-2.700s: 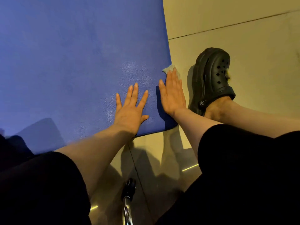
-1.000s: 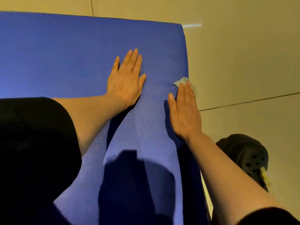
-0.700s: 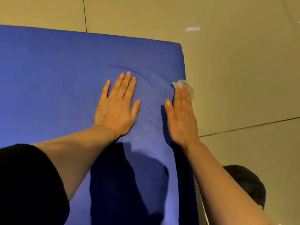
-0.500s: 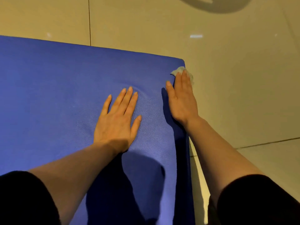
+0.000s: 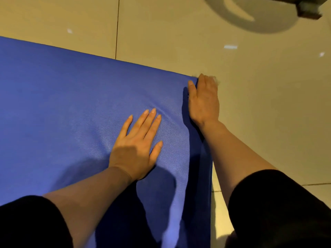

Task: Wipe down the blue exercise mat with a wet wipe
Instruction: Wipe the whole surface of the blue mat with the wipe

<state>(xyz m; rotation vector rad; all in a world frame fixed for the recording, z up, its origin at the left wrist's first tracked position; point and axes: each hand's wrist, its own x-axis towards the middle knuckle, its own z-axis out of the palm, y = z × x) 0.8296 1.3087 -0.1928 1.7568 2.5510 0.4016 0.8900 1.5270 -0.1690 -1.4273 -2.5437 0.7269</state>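
Two flat hands, left (image 5: pixel 136 147) and right (image 5: pixel 204 99), on blue mat (image 5: pixel 62 104).

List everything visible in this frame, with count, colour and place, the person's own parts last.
exercise mat: one, blue, on the floor, filling the left and centre.
wet wipe: one, pale, blurred, peeking from under the right fingertips at the mat's far right corner.
floor: beige tiles, top and right.
grey curved object: one, top right, blurred.
left hand: flat on the mat.
right hand: pressing the wipe at the mat's right edge.
sleeves: two, black, bottom corners.
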